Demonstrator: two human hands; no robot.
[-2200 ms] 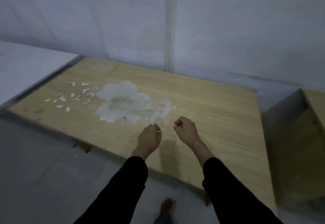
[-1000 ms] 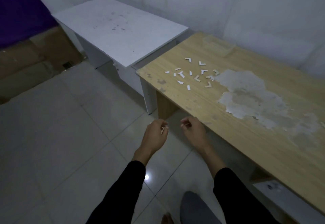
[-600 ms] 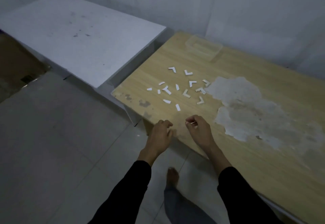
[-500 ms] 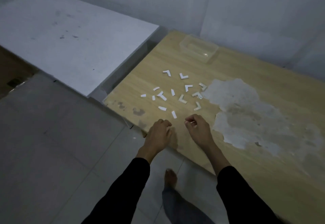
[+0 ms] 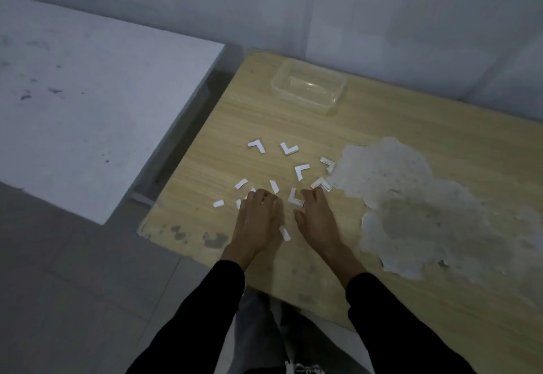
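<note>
Where the left hand (image 5: 258,222) and right hand (image 5: 318,221) are laid on the pale wooden desk (image 5: 411,127), fingers (image 5: 260,197) are curled down among the small white L-shaped and straight pieces (image 5: 289,148) scattered near its left end, and whether anything is held cannot be told.

left hand (image 5: 259,221), right hand (image 5: 318,219) moved forward, onto white pieces (image 5: 296,197)

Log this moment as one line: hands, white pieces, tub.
left hand: curled over small white pieces | right hand: at an L-shaped piece | grip: unclear | clear tub: back of wooden table, untouched
</note>
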